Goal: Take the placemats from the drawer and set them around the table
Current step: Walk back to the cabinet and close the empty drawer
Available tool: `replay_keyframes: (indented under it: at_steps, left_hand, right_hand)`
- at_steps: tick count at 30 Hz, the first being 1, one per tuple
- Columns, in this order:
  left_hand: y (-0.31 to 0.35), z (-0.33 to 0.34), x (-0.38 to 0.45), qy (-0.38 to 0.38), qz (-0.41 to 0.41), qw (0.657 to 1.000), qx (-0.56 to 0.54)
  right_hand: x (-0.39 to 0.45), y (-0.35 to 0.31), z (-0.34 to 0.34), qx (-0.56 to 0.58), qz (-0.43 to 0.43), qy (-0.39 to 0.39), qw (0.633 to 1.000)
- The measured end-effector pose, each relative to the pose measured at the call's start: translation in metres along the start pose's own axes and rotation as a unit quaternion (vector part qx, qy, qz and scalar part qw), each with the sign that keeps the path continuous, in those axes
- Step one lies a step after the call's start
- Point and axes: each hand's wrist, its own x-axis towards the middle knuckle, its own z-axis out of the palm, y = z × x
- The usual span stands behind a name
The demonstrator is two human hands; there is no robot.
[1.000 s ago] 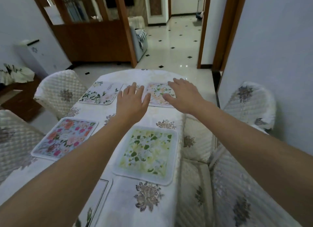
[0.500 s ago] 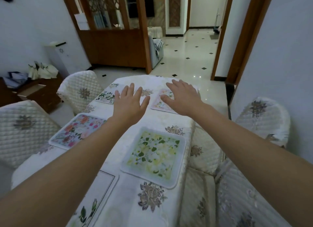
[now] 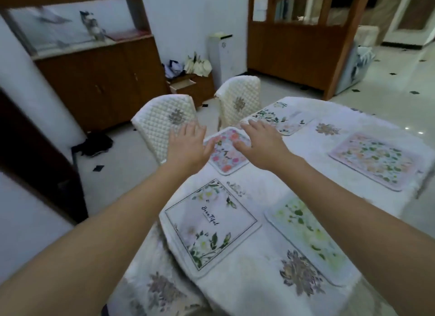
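Between the two outstretched hands lay the pink-flowered placemat [image 3: 227,150], at the table's [image 3: 306,150] edge; the left hand [image 3: 188,146] was spread flat with fingers straight at that mat's left edge, its thumb at or on the rim, gripping nothing, though whether it pressed or only hovered could not be told. The right hand [image 3: 261,143] was likewise released, fingers straight, covering the mat's right corner, palm down. Nearer the person than the left hand, under that forearm, sat the white placemat with a thin black frame and script lettering [image 3: 211,224], flat on the tablecloth. Below the right forearm lay the green-leaf placemat [image 3: 306,233], beside the framed one. Beyond the right hand's fingertips rested the pale floral placemat [image 3: 280,120], and well to the right of that hand the pink-bordered placemat [image 3: 374,160] lay near the table's far edge. Behind the left hand stood a quilted chair [image 3: 162,125], with a second quilted chair [image 3: 237,99] further off. Beyond those a small wooden cabinet held an open drawer [image 3: 182,86]
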Motion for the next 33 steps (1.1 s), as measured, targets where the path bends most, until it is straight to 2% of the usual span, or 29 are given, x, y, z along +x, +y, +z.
replay_keyframes:
  at_steps: [4,10,16,21,27,33]
  left_hand:
    - [-0.094,0.001,-0.026,-0.006,-0.059,0.998,0.015]
    - [-0.22,0.014,-0.072,-0.017,-0.102,0.994,0.029]
    - [-0.315,0.022,-0.108,-0.033,-0.138,0.989,0.029]
    - [-0.361,0.018,-0.128,-0.007,-0.163,0.986,0.034]
    - [-0.384,0.021,-0.14,-0.026,-0.191,0.981,0.014]
    - [-0.41,0.007,-0.145,-0.016,-0.218,0.974,0.056]
  right_hand:
    - [0.026,-0.084,0.028,0.02,-0.049,-0.014,0.999]
    - [0.044,-0.212,0.08,0.04,-0.09,-0.047,0.994]
    - [0.049,-0.311,0.123,0.047,-0.117,-0.065,0.99]
    - [0.059,-0.357,0.138,0.053,-0.137,-0.072,0.986]
    - [0.077,-0.388,0.147,0.046,-0.171,-0.079,0.981]
    - [0.1,-0.419,0.157,0.063,-0.216,-0.089,0.97]
